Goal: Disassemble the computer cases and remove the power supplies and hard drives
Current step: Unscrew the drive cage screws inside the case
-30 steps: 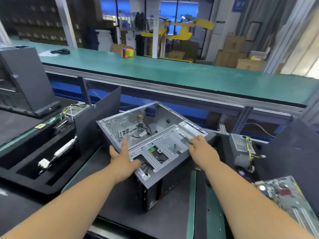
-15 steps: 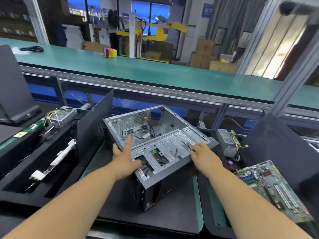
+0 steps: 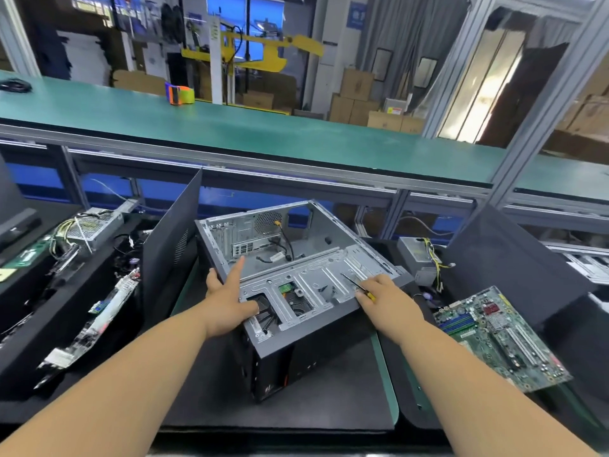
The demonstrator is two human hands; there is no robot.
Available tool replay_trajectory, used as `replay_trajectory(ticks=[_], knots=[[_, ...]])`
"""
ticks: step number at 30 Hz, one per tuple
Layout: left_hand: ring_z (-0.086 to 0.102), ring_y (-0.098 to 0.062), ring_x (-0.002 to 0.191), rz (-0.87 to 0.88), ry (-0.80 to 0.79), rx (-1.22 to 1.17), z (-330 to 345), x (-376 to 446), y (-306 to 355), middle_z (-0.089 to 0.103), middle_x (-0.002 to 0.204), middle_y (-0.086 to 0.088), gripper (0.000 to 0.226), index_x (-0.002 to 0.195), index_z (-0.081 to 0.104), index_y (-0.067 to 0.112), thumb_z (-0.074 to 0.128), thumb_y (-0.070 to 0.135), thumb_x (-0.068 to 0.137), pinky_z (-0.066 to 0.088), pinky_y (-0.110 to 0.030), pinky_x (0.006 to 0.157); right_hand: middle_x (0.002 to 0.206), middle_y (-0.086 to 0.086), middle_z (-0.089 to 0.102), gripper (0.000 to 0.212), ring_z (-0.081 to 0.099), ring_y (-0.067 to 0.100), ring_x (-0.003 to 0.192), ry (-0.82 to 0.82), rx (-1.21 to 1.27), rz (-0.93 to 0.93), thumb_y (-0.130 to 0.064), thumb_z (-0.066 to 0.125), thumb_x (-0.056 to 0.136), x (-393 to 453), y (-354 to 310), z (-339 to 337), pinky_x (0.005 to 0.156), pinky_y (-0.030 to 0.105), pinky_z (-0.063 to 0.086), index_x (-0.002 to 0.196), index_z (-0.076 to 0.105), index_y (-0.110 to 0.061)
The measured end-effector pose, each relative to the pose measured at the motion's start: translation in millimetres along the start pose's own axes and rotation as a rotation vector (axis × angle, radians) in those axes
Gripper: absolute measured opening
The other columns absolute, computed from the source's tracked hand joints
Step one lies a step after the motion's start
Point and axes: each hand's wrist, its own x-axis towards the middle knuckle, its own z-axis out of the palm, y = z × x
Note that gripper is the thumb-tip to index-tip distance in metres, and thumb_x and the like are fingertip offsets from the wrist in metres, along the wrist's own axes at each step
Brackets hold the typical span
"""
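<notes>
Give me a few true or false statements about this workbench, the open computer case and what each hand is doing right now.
1. The open grey metal computer case lies on its side. True.
2. The right hand holds a thin screwdriver with a yellow handle. True.
3. The green motherboard sits inside the case. False: it lies to the right of the case.
4. The left hand is off the case. False: it rests on the case frame, forefinger extended.
5. An orange and green tape roll sits on the far green bench. True.
</notes>
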Motion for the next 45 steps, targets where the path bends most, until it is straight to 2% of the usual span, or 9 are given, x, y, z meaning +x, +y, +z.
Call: replay_trajectory(ticks=[9,11,14,17,20,23,26,31,45], knots=[[-0.002,-0.019,0.152,-0.001,0.018,-0.056,-23.6,0.4,-2.6,-0.024,0.161,-0.005,0.100,0.153,-0.002,0.049,0.068,0.018,0.089,0.016,-0.032,0.115,0.110,-0.005,0.048,0.037,0.058,0.020,0.105,-0.038,-0.071,-0.084,-0.051,0.051,0.095,3.1,-9.2,-6.9,0.077,0.032,0.045,0.121,0.063,-0.027],[-0.002,-0.018,0.152,-0.018,0.096,-0.058,-19.1,-6.0,-1.0,-0.017,0.164,-0.004,0.098,0.155,0.000,0.043,0.070,0.022,0.089,0.013,-0.032,0.117,0.111,-0.005,0.052,0.034,0.057,0.021,0.110,-0.068,-0.009,-0.085,-0.046,0.054,0.095,12.3,-2.9,-14.5,0.080,0.031,0.043,0.122,0.064,-0.027],[0.000,-0.021,0.151,-0.078,0.291,-0.065,-5.2,-18.6,7.1,-0.004,0.165,-0.004,0.095,0.157,0.008,0.037,0.072,0.028,0.087,0.010,-0.039,0.120,0.111,-0.002,0.060,0.020,0.058,0.024,0.110,-0.037,0.095,-0.073,-0.035,0.058,0.094,26.4,11.4,-26.3,0.083,0.031,0.044,0.105,0.069,-0.024],[0.001,-0.025,0.149,-0.198,0.429,-0.041,16.5,-29.6,23.8,-0.001,0.164,-0.005,0.091,0.157,0.011,0.036,0.068,0.029,0.086,0.014,-0.043,0.119,0.118,0.004,0.055,0.019,0.059,0.028,0.106,0.024,0.074,-0.028,-0.027,0.056,0.092,40.4,27.8,-33.5,0.086,0.037,0.048,0.105,0.068,-0.019],[0.002,-0.029,0.148,-0.318,0.472,0.051,31.4,-34.3,41.8,-0.002,0.163,-0.006,0.088,0.157,0.004,0.032,0.059,0.036,0.087,0.021,-0.046,0.116,0.125,0.008,0.052,0.021,0.059,0.032,0.098,0.036,0.025,0.060,-0.026,0.055,0.092,55.1,38.8,-37.1,0.075,0.036,0.044,0.110,0.064,-0.025],[0.014,-0.034,0.145,-0.393,0.478,0.200,41.6,-35.7,54.0,0.004,0.162,-0.009,0.086,0.156,-0.005,0.028,0.050,0.041,0.090,0.030,-0.046,0.110,0.119,0.007,0.061,0.032,0.061,0.031,0.101,-0.013,-0.006,0.083,-0.034,0.058,0.090,68.5,40.3,-36.4,0.071,0.034,0.041,0.118,0.060,-0.018],[0.038,-0.034,0.130,-0.424,0.522,0.275,52.1,-36.5,59.4,0.026,0.152,-0.012,0.081,0.156,-0.004,0.024,0.044,0.042,0.093,0.041,-0.043,0.094,0.115,0.006,0.063,0.042,0.061,0.030,0.104,-0.029,-0.085,0.062,-0.047,0.055,0.092,72.5,40.5,-31.9,0.073,0.035,0.043,0.120,0.055,-0.015],[0.046,-0.033,0.124,-0.400,0.577,0.289,53.9,-35.3,59.3,0.033,0.147,-0.013,0.081,0.157,-0.003,0.025,0.043,0.044,0.092,0.043,-0.039,0.084,0.110,0.007,0.061,0.025,0.061,0.032,0.101,0.029,-0.145,-0.035,-0.036,0.046,0.100,70.2,48.8,-25.7,0.069,0.036,0.042,0.112,0.049,-0.014],[0.051,-0.028,0.118,-0.272,0.562,0.261,30.0,-24.6,39.4,0.040,0.142,-0.009,0.092,0.156,-0.006,0.031,0.051,0.044,0.085,0.049,-0.041,0.089,0.105,0.008,0.061,0.017,0.061,0.032,0.100,0.029,-0.147,-0.020,-0.026,0.044,0.100,52.3,40.2,-22.3,0.070,0.035,0.047,0.109,0.050,-0.013]])
